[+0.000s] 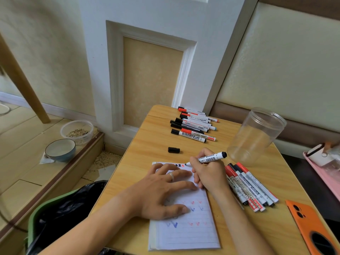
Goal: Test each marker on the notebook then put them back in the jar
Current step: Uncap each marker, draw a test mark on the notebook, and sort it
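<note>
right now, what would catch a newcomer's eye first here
The right hand pressing an uncapped marker to the top of the notebook, which the left hand pins flat. Next, the empty jar at right, and marker piles behind and beside the notebook.

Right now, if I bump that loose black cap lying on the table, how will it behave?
The loose black cap is small and looks like hollow plastic, so it is probably very light and would skid easily. It lies on its rounded side on the smooth wooden table, apart from the markers, so it may roll, perhaps off the left edge.
</note>
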